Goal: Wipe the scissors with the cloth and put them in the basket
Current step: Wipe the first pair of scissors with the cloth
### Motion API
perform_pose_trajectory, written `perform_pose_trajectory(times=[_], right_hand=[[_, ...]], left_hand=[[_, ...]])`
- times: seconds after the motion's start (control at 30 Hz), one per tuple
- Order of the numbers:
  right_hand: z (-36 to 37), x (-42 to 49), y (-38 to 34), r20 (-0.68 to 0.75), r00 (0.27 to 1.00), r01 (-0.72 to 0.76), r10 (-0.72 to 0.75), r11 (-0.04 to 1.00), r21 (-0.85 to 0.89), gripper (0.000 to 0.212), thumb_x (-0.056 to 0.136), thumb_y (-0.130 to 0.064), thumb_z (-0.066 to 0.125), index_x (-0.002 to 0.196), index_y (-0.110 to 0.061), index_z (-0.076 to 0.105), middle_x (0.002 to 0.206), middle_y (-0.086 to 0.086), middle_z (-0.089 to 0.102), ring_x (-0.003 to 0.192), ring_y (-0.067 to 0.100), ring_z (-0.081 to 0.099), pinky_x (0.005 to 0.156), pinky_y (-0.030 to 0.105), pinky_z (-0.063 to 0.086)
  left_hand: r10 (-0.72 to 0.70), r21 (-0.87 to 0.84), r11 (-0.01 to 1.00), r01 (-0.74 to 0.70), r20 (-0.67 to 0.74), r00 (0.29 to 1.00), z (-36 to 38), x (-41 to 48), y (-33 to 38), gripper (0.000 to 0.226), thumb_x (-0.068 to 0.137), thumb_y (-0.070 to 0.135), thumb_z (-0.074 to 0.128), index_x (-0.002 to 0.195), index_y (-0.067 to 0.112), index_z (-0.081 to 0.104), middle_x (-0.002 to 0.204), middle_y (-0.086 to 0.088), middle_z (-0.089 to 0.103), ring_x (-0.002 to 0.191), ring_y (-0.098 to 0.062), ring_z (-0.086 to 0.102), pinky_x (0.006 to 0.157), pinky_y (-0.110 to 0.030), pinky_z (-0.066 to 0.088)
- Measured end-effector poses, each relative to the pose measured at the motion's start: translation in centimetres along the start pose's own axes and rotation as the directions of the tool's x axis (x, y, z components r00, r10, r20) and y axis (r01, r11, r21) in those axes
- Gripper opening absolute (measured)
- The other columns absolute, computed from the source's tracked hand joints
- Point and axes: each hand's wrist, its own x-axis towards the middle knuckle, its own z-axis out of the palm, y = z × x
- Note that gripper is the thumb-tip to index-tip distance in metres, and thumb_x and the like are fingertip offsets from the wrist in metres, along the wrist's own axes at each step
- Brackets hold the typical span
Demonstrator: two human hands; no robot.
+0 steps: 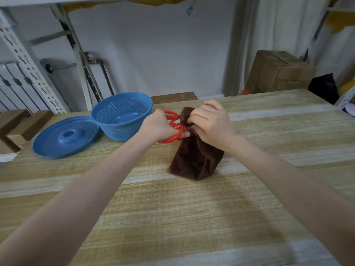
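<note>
1. Your left grip point(159, 127) is clamped on the scissors point(172, 117), with fingers curled around the red handle loops. The scissors are held just above the middle of the bench point(192, 217), handles toward 9 o'clock and blades toward 3 o'clock.
2. Your right grip point(210, 122) is closed in a pinch on the brown cloth point(196, 160), bunched where the blades should run. The blades are hidden inside it. The rest of the cloth hangs toward 6 o'clock, and its lower edge appears to rest on the bench.
3. Handling, as a judgement: the scissors look light and rigid, and the plastic loops are the safe hold. Keep your fingers there, not on the edges. The cloth is soft, plush and limp. It will slip unless pinched through to the metal, so press on the flat sides of the blades.
4. The blue perforated basket point(107, 129) stands open at 10 o'clock of the scissors, just beside your left grip. Its blue lid point(50, 148) lies at 9 o'clock of it and looks to touch it.
5. Writing: none is visible on the scissors, cloth or basket. The cardboard box point(278, 73) at 1 o'clock beyond the bench carries faint print, too blurred to read.
</note>
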Motion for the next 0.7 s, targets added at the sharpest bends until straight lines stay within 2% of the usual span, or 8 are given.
perform_pose_trajectory(times=[0.07,0.13,0.23,0.37,0.43,0.5,0.63,0.7], right_hand=[[-0.3,-0.5,0.4,0.067,0.992,-0.114,0.106,0.986,0.125,0.006,0.081,-0.009,0.065,0.083,-0.009,0.071,0.086,0.001,0.069,0.081,0.021,0.062,0.088,0.035,0.042],[-1.0,-0.6,0.7,0.071,0.879,-0.470,0.472,0.829,0.302,0.008,0.085,-0.012,0.067,0.090,-0.008,0.071,0.089,0.000,0.067,0.083,0.015,0.060,0.083,0.035,0.048],[-2.0,-0.1,1.0,0.219,0.361,-0.841,0.906,0.215,0.496,0.012,0.094,-0.020,0.060,0.101,-0.017,0.069,0.096,-0.005,0.068,0.092,0.010,0.062,0.089,0.031,0.051],[-1.7,0.8,0.4,0.427,-0.006,-0.756,0.904,-0.284,0.590,0.018,0.099,-0.020,0.052,0.089,-0.021,0.066,0.092,-0.001,0.068,0.099,0.022,0.064,0.092,0.035,0.051],[-1.1,1.2,-0.3,0.573,-0.187,-0.568,0.798,-0.564,0.600,0.017,0.099,-0.020,0.053,0.107,-0.012,0.066,0.104,0.008,0.068,0.101,0.027,0.065,0.091,0.040,0.053],[-0.6,1.7,-1.3,0.709,-0.238,-0.344,0.664,-0.740,0.577,0.028,0.100,-0.021,0.051,0.121,-0.006,0.061,0.100,0.011,0.068,0.093,0.028,0.066,0.085,0.042,0.055],[0.3,2.9,-3.6,0.800,-0.140,-0.170,0.584,-0.810,0.562,0.034,0.103,-0.023,0.041,0.105,0.002,0.063,0.089,0.014,0.066,0.099,0.030,0.065,0.097,0.045,0.050],[0.6,3.4,-4.4,0.820,-0.081,-0.128,0.566,-0.822,0.555,0.037,0.104,-0.026,0.038,0.101,0.002,0.063,0.096,0.016,0.067,0.097,0.030,0.065,0.091,0.044,0.052]], left_hand=[[0.000,0.012,1.000,0.001,-0.062,0.998,-0.2,-0.2,-0.3,0.103,0.036,0.073,0.079,0.118,0.016,0.054,0.110,0.011,0.063,0.104,-0.012,0.060,0.086,-0.032,0.053],[-0.007,-0.001,1.000,0.007,-0.126,0.992,-0.5,-0.2,-0.8,0.096,0.047,0.064,0.083,0.123,0.015,0.050,0.116,0.006,0.060,0.111,-0.017,0.057,0.086,-0.032,0.049],[0.036,0.014,0.999,-0.034,-0.234,0.972,-0.5,-0.5,-0.8,0.089,0.056,0.058,0.083,0.121,0.011,0.046,0.112,-0.001,0.062,0.104,-0.024,0.060,0.086,-0.039,0.051],[0.113,0.043,0.994,-0.105,-0.424,0.899,-0.1,-1.0,-0.1,0.073,0.069,0.051,0.076,0.119,0.010,0.042,0.086,-0.007,0.063,0.079,-0.029,0.062,0.070,-0.040,0.052],[0.129,0.039,0.991,-0.126,-0.487,0.864,-0.1,-1.0,0.3,0.066,0.073,0.048,0.072,0.117,0.010,0.040,0.083,-0.008,0.063,0.075,-0.031,0.062,0.065,-0.041,0.053],[0.134,0.052,0.991,-0.125,-0.506,0.852,-0.2,-0.9,0.6,0.061,0.077,0.043,0.071,0.116,0.009,0.038,0.081,-0.005,0.060,0.074,-0.029,0.061,0.062,-0.037,0.049],[0.120,0.085,0.992,-0.090,-0.495,0.860,0.0,-0.7,0.7,0.062,0.078,0.037,0.073,0.118,0.004,0.038,0.089,-0.006,0.057,0.083,-0.031,0.059,0.066,-0.034,0.039],[0.107,0.088,0.993,-0.073,-0.495,0.862,0.2,-0.6,0.6,0.058,0.081,0.034,0.069,0.119,0.003,0.038,0.098,-0.012,0.062,0.092,-0.035,0.061,0.067,-0.035,0.038]])
